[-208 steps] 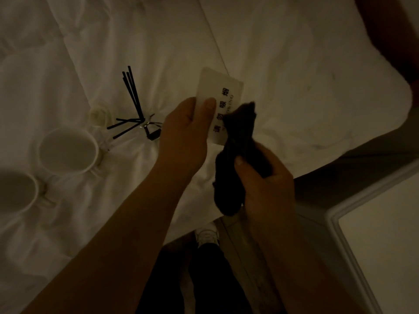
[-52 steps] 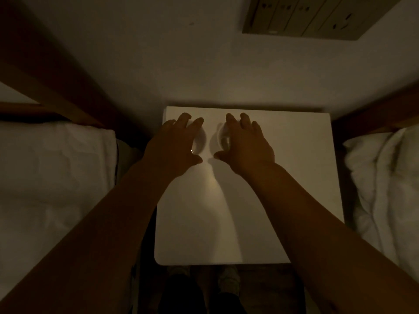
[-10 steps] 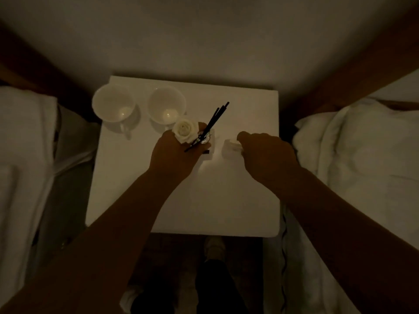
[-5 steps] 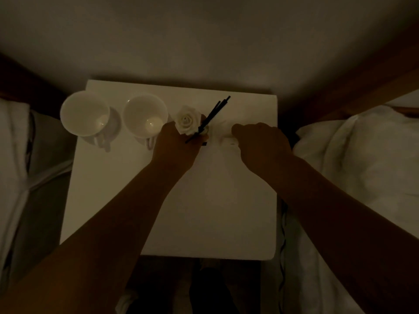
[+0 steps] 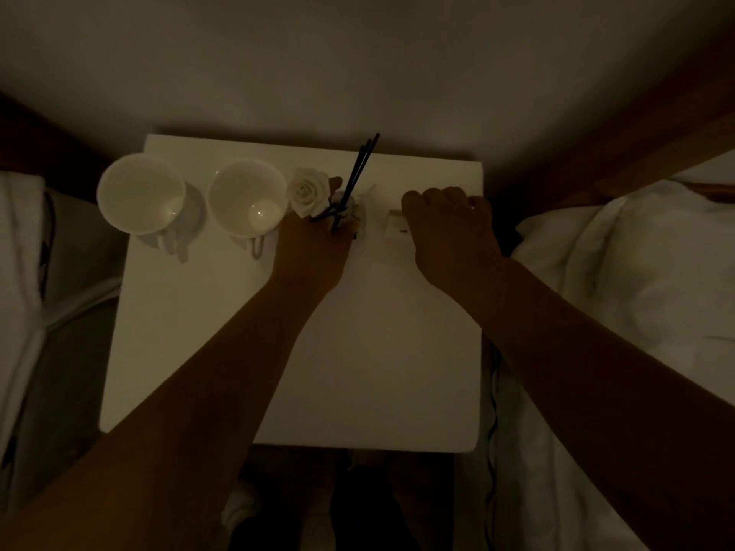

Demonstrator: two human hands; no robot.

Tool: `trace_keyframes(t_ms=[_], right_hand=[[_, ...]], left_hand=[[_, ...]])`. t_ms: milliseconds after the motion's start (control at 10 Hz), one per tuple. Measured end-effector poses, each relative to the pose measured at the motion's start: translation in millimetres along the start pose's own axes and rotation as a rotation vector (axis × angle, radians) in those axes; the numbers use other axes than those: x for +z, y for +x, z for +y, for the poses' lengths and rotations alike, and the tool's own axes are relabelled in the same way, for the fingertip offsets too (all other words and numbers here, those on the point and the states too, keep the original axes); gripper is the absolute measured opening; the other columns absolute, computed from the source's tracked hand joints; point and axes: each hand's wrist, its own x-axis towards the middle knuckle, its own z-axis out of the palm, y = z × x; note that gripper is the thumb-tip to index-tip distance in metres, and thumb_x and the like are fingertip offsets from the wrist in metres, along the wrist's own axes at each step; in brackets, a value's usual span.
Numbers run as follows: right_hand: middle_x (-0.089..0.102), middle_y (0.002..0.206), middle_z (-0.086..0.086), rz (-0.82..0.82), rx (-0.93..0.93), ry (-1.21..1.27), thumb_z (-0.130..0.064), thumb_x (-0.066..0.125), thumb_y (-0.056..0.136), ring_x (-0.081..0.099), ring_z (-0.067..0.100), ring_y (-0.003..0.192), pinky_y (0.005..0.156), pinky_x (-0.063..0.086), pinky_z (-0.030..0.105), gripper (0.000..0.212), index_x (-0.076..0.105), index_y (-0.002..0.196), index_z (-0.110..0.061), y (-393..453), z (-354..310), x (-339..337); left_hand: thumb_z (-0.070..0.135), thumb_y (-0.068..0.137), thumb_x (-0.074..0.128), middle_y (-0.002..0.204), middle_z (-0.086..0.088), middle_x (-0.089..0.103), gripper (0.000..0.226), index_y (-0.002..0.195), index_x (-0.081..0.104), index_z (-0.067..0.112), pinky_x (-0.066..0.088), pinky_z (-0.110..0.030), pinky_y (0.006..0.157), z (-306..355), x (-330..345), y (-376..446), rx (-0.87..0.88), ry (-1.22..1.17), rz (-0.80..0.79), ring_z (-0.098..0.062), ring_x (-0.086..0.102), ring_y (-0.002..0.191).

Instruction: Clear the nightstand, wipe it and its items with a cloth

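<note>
Left hand (image 5: 314, 248) grips the diffuser (image 5: 346, 208) and right hand (image 5: 449, 228) curls over the card (image 5: 393, 228) at the counter's (image 5: 358, 371) rear; set both down upright, clear of the cups (image 5: 246, 196).

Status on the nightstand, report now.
Left hand grips reed diffuser beside white rose. Right hand rests on small card. Two cups on nightstand. Nothing obstructing.

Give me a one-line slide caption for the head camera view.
Left hand holds a reed diffuser and right hand a small card beside two cups on the white nightstand.
</note>
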Motion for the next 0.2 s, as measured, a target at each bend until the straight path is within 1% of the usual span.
trace_keyframes(t_ms=[100, 200], right_hand=[[0.048, 0.132, 0.010, 0.023, -0.013, -0.005, -0.022, 0.059, 0.086, 0.039, 0.032, 0.125, 0.105, 0.025, 0.052, 0.061, 0.031, 0.141, -0.015, -3, -1, 0], [0.036, 0.146, 0.010, 0.062, -0.015, -0.021, -0.030, 0.062, 0.086, 0.028, 0.031, 0.137, 0.109, 0.020, 0.053, 0.076, 0.022, 0.148, -0.014, -8, -1, -4]], left_hand=[[0.010, 0.084, 0.071, 0.098, 0.026, 0.046, 0.046, 0.115, 0.045, 0.031, 0.029, 0.010, 0.076, 5, -3, -12, 0.067, 0.123, 0.030, 0.030, 0.041, 0.092], [0.022, 0.085, 0.071, 0.113, 0.019, 0.052, 0.052, 0.131, 0.049, 0.021, 0.027, 0.006, 0.086, 4, -11, -29, 0.078, 0.257, 0.030, 0.017, 0.041, 0.103]])
